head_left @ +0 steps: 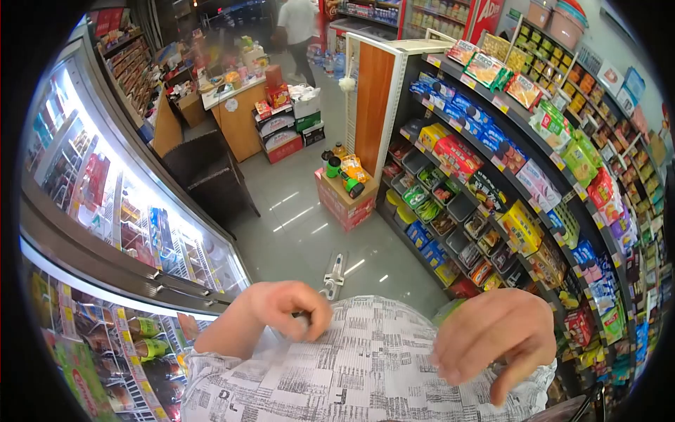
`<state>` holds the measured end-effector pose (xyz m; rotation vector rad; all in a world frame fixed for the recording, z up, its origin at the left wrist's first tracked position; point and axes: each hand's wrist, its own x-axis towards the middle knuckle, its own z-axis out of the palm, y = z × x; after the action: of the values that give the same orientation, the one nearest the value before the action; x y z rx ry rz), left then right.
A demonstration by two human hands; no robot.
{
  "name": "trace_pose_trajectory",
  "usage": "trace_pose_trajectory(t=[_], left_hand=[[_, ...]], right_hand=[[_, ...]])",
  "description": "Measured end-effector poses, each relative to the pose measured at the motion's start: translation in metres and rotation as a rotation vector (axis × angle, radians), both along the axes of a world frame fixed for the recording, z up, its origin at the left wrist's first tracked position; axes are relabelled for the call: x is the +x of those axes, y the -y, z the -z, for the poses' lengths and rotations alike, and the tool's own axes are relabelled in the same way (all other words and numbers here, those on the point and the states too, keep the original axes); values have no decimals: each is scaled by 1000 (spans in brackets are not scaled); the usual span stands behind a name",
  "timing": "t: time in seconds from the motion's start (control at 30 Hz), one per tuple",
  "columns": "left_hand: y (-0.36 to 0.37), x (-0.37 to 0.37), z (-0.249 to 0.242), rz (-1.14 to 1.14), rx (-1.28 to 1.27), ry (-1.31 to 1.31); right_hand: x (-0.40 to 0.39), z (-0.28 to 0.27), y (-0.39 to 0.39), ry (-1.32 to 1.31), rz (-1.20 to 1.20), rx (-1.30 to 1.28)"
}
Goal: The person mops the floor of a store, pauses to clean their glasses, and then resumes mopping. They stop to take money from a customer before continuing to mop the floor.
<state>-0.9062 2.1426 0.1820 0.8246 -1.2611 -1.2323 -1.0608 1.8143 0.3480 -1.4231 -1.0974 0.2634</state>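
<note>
Both my hands hover before my white shirt (373,337) with its black print. My left hand (292,309) is closed, with thumb and forefinger curled together. A small greyish spot shows in the curl, and I cannot make out whether it is a held thing. My right hand (496,341) hangs palm down near the shelf side, its fingers bent but apart, with nothing visible in them. Just behind it a bit of something green (453,307) shows, mostly hidden.
Lit glass-door coolers (133,211) line the left. Snack shelves (485,169) run along the right. Ahead on the floor stand a carton (348,200) with bottles and a bag on top, a dark chair (211,169) and a counter (239,116). A person (295,32) walks at the back.
</note>
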Motion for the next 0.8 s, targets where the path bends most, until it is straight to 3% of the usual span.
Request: trace_pose_trajectory(t=[0.03,0.17,0.2,0.3,0.4,0.47,0.57,0.77,0.8], left_hand=[[1,4,0,145,19,-79],[29,-12,1,-212,7,-316],[45,-15,-2,-365,-92,-232],[76,-8,-30,-806,-429,348],[91,-15,-54,-1049,-841,414],[88,-37,-80,-1205,-842,416],[79,-34,-79,-1140,-1039,435],[57,-43,-83,-1371,-1073,381],[57,-44,-84,-1399,-1073,376]], right_hand=[[1,-2,2,-5,1,-6],[2,0,2,14,122,0],[1,3,2,24,183,12],[-5,4,7,50,215,73],[-6,-1,12,52,220,48],[-6,4,16,114,238,47],[-5,2,16,145,273,-73],[-5,-11,10,358,335,-406],[-13,-9,5,384,469,-412]])
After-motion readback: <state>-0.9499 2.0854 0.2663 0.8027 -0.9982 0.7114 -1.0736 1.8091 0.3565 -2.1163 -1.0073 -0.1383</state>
